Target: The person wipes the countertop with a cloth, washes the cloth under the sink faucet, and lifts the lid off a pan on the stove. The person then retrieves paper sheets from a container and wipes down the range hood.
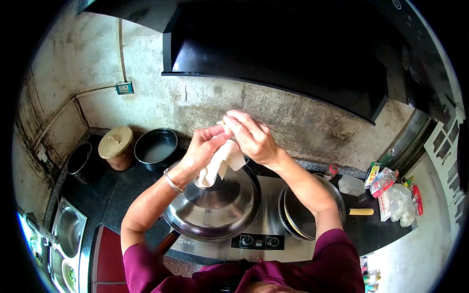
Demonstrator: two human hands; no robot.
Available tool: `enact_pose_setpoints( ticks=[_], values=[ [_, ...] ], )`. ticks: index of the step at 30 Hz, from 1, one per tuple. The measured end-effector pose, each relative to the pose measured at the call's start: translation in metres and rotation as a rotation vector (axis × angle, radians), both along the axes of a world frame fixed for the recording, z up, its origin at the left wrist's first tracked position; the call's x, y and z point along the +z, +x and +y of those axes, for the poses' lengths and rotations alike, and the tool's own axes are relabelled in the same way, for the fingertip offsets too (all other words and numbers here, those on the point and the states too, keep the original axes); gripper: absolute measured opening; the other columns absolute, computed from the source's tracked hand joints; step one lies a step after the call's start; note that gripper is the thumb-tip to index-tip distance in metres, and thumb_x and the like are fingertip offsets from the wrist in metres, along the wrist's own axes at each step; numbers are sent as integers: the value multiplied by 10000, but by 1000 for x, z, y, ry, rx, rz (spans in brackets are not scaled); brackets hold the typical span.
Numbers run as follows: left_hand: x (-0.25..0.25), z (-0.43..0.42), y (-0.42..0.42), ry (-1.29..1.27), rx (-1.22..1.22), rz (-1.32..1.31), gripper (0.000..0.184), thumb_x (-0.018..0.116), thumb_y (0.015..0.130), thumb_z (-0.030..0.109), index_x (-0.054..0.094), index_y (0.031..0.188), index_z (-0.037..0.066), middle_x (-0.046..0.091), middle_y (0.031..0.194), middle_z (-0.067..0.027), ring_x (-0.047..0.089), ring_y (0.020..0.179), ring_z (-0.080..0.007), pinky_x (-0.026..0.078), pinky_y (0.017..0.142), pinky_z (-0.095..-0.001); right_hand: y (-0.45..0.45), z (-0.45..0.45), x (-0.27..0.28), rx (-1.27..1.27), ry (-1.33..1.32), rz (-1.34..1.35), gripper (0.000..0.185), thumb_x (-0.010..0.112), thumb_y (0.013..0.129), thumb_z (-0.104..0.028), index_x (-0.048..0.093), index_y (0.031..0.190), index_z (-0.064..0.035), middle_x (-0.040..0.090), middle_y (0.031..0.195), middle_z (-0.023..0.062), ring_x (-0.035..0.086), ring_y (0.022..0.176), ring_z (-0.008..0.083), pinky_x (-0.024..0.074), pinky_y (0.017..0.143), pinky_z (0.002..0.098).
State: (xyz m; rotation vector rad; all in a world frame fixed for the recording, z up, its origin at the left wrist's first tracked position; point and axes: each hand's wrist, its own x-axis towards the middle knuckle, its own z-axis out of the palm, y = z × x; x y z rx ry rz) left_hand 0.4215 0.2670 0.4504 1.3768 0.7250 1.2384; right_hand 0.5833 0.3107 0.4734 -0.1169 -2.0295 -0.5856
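My left hand (207,149) and my right hand (254,139) are raised together above the cooktop. Their fingers are closed and meet at the top, around the upper end of a crumpled white cloth (219,166), which might be paper. The cloth hangs below my palms. A tiny yellowish spot shows at the fingertips; I cannot make out what it is. Directly beneath is a wok with a domed steel lid (210,215), its top partly hidden by the cloth. My right forearm passes over a pan (293,210) with a pale handle.
A steel cooktop (266,195) with two knobs carries both pans. At the back left stand a dark pot (156,146), a lidded crock (116,146) and a black container (82,163). A sink (71,229) lies left. Plastic bags (400,202) sit right; a black hood (273,58) overhangs.
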Motion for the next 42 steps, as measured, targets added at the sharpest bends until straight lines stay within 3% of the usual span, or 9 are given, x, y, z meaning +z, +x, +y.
enact_pose_setpoints(
  ticks=[11, 16, 19, 23, 27, 31, 35, 37, 42],
  values=[
    [-8, -3, 3, -205, -260, -237, 535, 549, 841, 61, 324, 1326, 39, 627, 962, -94, 625, 765, -127, 520, 670, -236, 30, -3, -1, 13, -380, -8, 491, 710, 652, -62, 537, 1107, 6, 583, 1029, 120, 556, 970, 270, 476, 818, 349],
    [9, -6, 21, -166, -341, -160, 552, 551, 837, 64, 325, 1341, 63, 629, 892, -55, 612, 733, -96, 507, 643, -211, 52, 24, -13, 380, -838, 277, 182, 551, 762, 83, 620, 916, 16, 582, 1004, 81, 571, 885, 109, 493, 706, 222],
    [10, 0, 24, -132, -323, -84, 534, 550, 831, 64, 353, 1327, 60, 625, 846, -27, 598, 699, -71, 498, 615, -196, 80, 49, -4, 313, -1064, 570, 138, 550, 781, 63, 617, 890, 14, 621, 877, 77, 593, 815, 119, 500, 708, 226],
    [1, 14, 17, -205, -410, -106, 412, 466, 852, 22, 424, 1261, 12, 630, 914, -60, 625, 775, -115, 521, 696, -223, 138, 115, 30, 233, -862, 1195, 134, 596, 777, 38, 616, 909, 32, 631, 844, 65, 584, 766, 113, 473, 698, 250],
    [-10, 32, 12, -250, -437, -108, 376, 457, 837, 6, 454, 1212, -26, 630, 910, -70, 629, 766, -132, 531, 680, -244, 193, 182, 62, 121, -537, 1389, 119, 600, 787, 20, 623, 903, 33, 620, 863, 66, 583, 738, 139, 468, 678, 276],
    [-18, 54, 11, -269, -423, -127, 359, 417, 825, -22, 485, 1178, -30, 631, 906, -71, 624, 761, -127, 526, 680, -237, 191, 227, 59, -284, -79, 989, 103, 573, 796, 2, 628, 883, 7, 560, 960, 111, 572, 859, 217, 460, 740, 302],
    [-29, 77, 9, -266, -412, -120, 350, 417, 819, -26, 505, 1157, -30, 633, 909, -85, 629, 767, -141, 530, 691, -255, 154, 218, 74, -274, -225, 692, 318, 527, 831, -39, 498, 1145, -4, 491, 1121, 161, 517, 980, 327, 434, 834, 337],
    [-34, 86, 7, -291, -372, -94, 344, 416, 825, -19, 503, 1157, -31, 635, 907, -107, 634, 774, -158, 534, 699, -269, 147, 218, 83, -638, -73, 340, 451, 511, 864, -119, 364, 1207, 133, 346, 1257, 234, 393, 1143, 379, 410, 923, 389],
    [-42, 103, 3, -326, -373, -132, 352, 406, 823, -27, 501, 1162, -34, 632, 921, -126, 639, 785, -178, 536, 704, -280, 148, 241, 113, -936, 4, 349, 463, 543, 840, -154, 401, 1216, 77, 333, 1277, 239, 417, 1126, 365, 371, 955, 405]
  ],
)
